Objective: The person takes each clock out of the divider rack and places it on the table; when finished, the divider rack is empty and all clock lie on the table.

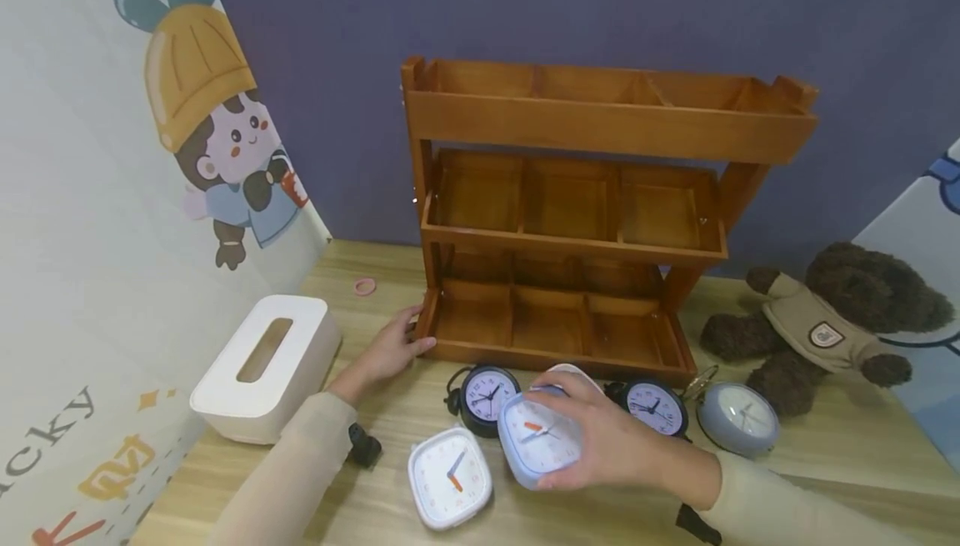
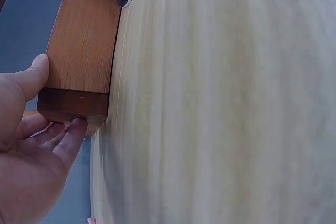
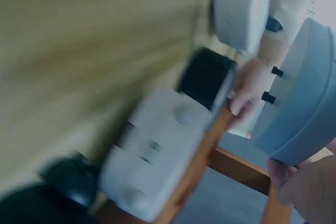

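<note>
My right hand (image 1: pixel 588 433) grips a blue square alarm clock (image 1: pixel 536 439), its white face toward me, and in the right wrist view the clock (image 3: pixel 302 95) shows two black knobs on its back. Under that hand a white clock (image 1: pixel 576 375) is mostly hidden. At the lower left corner of the wooden shelf rack (image 1: pixel 551 354), my left hand (image 1: pixel 390 346) holds on, with thumb and fingers around the end of the bottom rail (image 2: pixel 81 51). Beside the right hand stand two black round alarm clocks, one to the left (image 1: pixel 487 400) and one to the right (image 1: pixel 654 408).
A white square clock (image 1: pixel 450 479) lies nearer to me. To the right are a blue-grey round clock (image 1: pixel 738 418) and a brown teddy bear (image 1: pixel 825 321). A white tissue box (image 1: pixel 270 363) stands at the left, with a pink ring (image 1: pixel 364 286) behind it.
</note>
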Demonstrator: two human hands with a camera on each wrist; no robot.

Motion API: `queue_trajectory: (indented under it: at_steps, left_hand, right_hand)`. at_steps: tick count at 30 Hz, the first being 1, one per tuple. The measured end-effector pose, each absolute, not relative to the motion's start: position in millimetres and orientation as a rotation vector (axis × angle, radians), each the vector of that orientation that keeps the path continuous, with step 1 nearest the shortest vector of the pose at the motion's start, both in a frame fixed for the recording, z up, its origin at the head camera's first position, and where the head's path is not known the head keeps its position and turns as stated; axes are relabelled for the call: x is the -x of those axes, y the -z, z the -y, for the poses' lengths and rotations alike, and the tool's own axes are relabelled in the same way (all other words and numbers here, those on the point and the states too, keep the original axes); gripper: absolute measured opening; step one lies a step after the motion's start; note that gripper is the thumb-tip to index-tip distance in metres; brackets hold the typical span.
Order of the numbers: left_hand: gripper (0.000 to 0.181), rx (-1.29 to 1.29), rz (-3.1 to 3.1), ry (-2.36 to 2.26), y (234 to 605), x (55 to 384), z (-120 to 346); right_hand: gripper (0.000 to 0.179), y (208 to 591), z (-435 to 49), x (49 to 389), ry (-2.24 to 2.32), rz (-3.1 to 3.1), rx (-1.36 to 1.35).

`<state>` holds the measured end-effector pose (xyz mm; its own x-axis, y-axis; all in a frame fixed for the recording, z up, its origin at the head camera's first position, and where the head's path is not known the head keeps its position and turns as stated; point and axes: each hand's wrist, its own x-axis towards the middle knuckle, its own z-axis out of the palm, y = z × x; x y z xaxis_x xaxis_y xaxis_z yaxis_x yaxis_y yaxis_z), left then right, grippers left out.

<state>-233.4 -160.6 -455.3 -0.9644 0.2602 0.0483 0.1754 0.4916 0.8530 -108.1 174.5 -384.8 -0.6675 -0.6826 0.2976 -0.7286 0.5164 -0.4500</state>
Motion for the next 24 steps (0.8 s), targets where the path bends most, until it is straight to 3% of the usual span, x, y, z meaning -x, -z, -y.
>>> queue_trajectory:
  at_steps: [24]
  left_hand:
    - [0.066,-0.376,-2.643,-1.453,452,231,161]
  right_hand:
    - [0.085,449,-176,87,-0.744,2.504,-1.469]
